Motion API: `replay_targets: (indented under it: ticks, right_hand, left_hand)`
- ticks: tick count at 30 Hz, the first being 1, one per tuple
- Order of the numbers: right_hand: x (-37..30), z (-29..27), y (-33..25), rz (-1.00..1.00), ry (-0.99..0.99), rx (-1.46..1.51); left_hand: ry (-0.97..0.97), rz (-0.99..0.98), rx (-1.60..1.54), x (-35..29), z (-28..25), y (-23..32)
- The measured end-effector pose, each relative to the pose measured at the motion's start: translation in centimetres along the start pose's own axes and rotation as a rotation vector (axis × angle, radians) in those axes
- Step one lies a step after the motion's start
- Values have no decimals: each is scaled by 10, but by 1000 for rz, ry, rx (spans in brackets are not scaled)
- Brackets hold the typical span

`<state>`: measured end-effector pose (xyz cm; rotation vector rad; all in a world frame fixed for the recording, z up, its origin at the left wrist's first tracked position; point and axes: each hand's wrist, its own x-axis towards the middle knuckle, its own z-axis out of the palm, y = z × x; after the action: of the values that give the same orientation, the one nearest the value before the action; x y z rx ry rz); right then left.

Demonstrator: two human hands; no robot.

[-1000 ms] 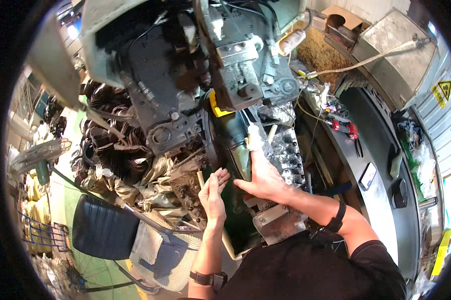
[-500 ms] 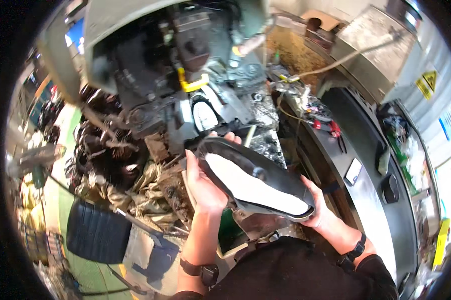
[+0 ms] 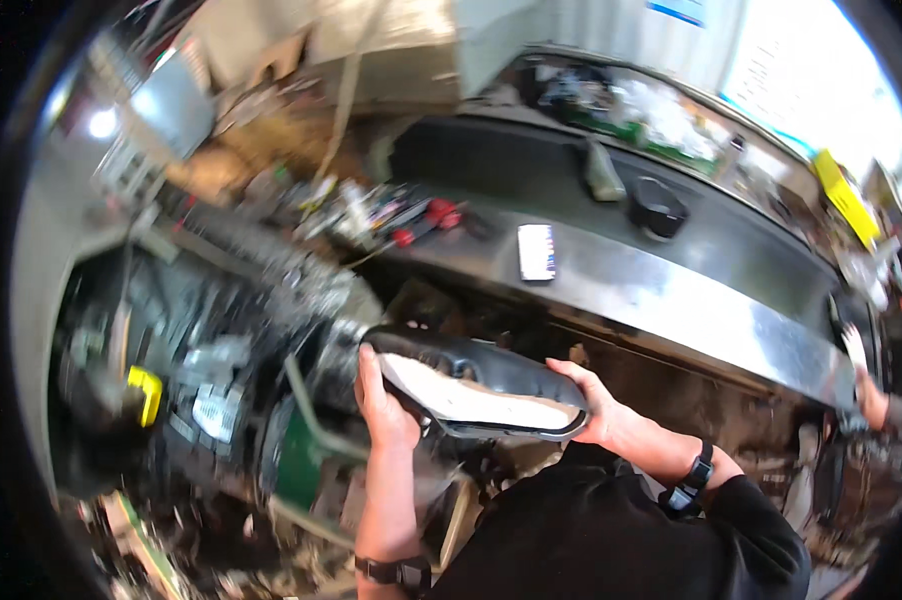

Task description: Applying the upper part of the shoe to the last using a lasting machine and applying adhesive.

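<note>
Between my two hands is a black shoe upper (image 3: 471, 358), sole side up, with its pale insole (image 3: 471, 395) showing inside the folded black edge. My left hand (image 3: 386, 415) grips its left end, thumb up along the edge. At the opposite end, my right hand (image 3: 603, 408) is closed round the tip, its lower fingers partly hidden. The shoe upper is held up in front of my body, short of the bench's metal edge.
Beyond the shoe runs a dark conveyor belt (image 3: 491, 165) with a metal ledge (image 3: 651, 298). On the ledge are a white, phone-like slab (image 3: 536, 252) and red-handled tools (image 3: 441, 215). A dark round piece (image 3: 659, 205) sits on the belt. A machine with a yellow bracket (image 3: 146, 395) stands left; another person's hand (image 3: 871, 400) is far right.
My view has swung right, from the machine toward the conveyor belt. Both hands still hold the shoe upper, which now lies more nearly level. Another person's hand has come into view at far right.
</note>
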<state>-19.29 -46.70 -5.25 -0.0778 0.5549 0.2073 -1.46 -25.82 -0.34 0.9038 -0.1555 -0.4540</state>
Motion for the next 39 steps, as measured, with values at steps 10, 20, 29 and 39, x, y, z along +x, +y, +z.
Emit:
replay_targets:
  ticks: [10,20,29,39]
  right_hand:
    - [-192,-208,-287,-1057,765,-302]
    - [-111,-363,-489,-1258,596,-8]
    - [7,-167,-496,-938,894,-140]
    - [-108,-227,-304,-1141,548,39]
  left_hand:
    - [-23,-320,607,55,55,-144]
    - [115,-426,717,76,82,-183]
    - [-1,-447,911,144,124,-218]
    - [-506,-428,1090,275,222,-404]
